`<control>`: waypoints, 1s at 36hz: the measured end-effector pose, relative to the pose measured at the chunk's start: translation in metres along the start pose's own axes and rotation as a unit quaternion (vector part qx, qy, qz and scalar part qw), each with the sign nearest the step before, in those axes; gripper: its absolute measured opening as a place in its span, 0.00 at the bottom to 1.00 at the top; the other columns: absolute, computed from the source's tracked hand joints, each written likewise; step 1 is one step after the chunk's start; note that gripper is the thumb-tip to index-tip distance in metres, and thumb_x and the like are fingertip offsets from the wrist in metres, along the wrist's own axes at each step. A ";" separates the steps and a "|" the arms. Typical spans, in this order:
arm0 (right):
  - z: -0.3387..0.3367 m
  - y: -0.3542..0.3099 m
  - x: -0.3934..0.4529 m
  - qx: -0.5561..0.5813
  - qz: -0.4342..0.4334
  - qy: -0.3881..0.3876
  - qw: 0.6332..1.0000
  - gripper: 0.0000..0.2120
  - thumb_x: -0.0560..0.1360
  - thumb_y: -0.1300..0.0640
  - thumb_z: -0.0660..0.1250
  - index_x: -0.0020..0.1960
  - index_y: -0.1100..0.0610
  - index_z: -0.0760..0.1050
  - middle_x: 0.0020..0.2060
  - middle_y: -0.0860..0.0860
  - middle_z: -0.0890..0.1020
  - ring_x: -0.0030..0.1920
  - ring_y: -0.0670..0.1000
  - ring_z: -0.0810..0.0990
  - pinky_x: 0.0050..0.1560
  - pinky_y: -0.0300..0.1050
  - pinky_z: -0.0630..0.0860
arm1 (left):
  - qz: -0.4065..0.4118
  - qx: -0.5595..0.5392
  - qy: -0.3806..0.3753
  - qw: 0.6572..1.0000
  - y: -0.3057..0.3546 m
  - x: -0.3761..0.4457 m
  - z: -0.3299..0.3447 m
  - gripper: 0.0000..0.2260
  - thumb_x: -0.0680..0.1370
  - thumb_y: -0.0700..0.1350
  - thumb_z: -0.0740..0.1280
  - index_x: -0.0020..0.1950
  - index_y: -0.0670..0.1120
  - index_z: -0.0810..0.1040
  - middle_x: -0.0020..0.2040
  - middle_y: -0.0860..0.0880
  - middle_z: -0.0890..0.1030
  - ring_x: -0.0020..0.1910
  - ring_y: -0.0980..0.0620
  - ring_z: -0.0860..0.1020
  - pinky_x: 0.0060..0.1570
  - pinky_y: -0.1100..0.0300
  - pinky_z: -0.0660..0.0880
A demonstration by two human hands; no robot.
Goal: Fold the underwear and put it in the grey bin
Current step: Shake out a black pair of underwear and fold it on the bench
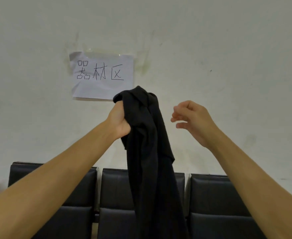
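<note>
While left hand (120, 120) grips underwear (147, 144), right hand (191, 118) free

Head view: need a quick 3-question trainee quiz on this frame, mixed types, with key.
1. True or false: the right hand grips the black garment.
2. Which hand holds the garment up? A) left hand B) right hand C) both
3. Fill in: behind the garment, a paper sign is taped to the ____.

Key: 1 false, it holds nothing, fingers loosely curled beside the cloth; 2 A; 3 wall, above the black seats.
</note>
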State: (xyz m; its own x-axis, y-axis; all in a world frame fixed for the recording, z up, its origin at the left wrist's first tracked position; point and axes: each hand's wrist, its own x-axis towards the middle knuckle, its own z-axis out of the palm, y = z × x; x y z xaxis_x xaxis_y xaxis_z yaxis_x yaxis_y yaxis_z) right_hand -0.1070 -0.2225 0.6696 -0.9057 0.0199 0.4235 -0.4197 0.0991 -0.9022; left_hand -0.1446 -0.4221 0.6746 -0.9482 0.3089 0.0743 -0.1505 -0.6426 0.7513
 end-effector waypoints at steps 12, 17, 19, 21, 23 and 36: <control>0.024 0.005 -0.025 -0.431 -0.053 -0.215 0.875 0.20 0.75 0.52 0.67 0.66 0.45 0.68 0.40 0.46 0.80 0.43 0.44 0.78 0.50 0.40 0.74 | 0.035 0.022 -0.011 0.999 0.010 -0.005 0.013 0.18 0.79 0.45 0.61 0.35 0.40 0.82 0.34 0.44 0.83 0.31 0.48 0.82 0.33 0.59 0.80; 0.037 0.017 -0.020 -0.562 -0.108 -0.176 0.801 0.29 0.77 0.48 0.63 0.74 0.46 0.55 0.43 0.49 0.80 0.44 0.50 0.78 0.46 0.45 0.74 | 0.048 0.022 0.028 0.998 0.023 -0.006 0.008 0.09 0.79 0.43 0.61 0.42 0.41 0.77 0.32 0.45 0.81 0.29 0.50 0.81 0.29 0.61 0.78; 0.040 0.020 -0.018 -0.569 -0.131 -0.170 0.793 0.29 0.78 0.49 0.62 0.74 0.45 0.52 0.44 0.51 0.81 0.44 0.51 0.78 0.44 0.45 0.74 | 0.051 0.031 0.021 0.998 0.027 -0.006 0.005 0.10 0.79 0.44 0.61 0.43 0.42 0.77 0.33 0.45 0.82 0.32 0.50 0.82 0.34 0.60 0.78; 0.044 0.022 -0.017 -0.571 -0.157 -0.161 0.790 0.28 0.78 0.49 0.61 0.74 0.44 0.52 0.44 0.51 0.81 0.44 0.52 0.78 0.42 0.45 0.73 | 0.053 0.037 0.011 0.998 0.028 -0.007 0.003 0.10 0.80 0.44 0.60 0.43 0.41 0.77 0.34 0.45 0.82 0.34 0.50 0.81 0.41 0.57 0.78; 0.049 0.023 -0.015 -0.571 -0.171 -0.157 0.788 0.26 0.78 0.48 0.60 0.73 0.46 0.54 0.44 0.51 0.80 0.43 0.53 0.78 0.39 0.44 0.70 | 0.060 0.042 0.005 0.997 0.030 -0.010 0.002 0.11 0.80 0.45 0.60 0.42 0.41 0.77 0.34 0.45 0.82 0.37 0.49 0.80 0.45 0.57 0.76; 0.025 -0.001 -0.007 -0.294 -0.066 -0.086 0.950 0.13 0.76 0.54 0.66 0.34 0.55 0.69 0.33 0.49 0.76 0.39 0.52 0.79 0.42 0.47 0.79 | -0.069 0.255 0.067 0.962 0.062 -0.002 -0.064 0.10 0.80 0.38 0.55 0.52 0.39 0.76 0.49 0.42 0.78 0.45 0.48 0.79 0.44 0.58 0.80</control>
State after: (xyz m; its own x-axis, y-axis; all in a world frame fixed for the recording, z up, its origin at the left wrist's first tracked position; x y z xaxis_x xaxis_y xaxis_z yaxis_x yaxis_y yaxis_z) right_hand -0.1020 -0.2480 0.6659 -0.8652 -0.1897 0.4641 -0.4700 0.6293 -0.6189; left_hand -0.1695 -0.5073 0.6795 -0.9618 0.2515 -0.1084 -0.1528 -0.1643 0.9745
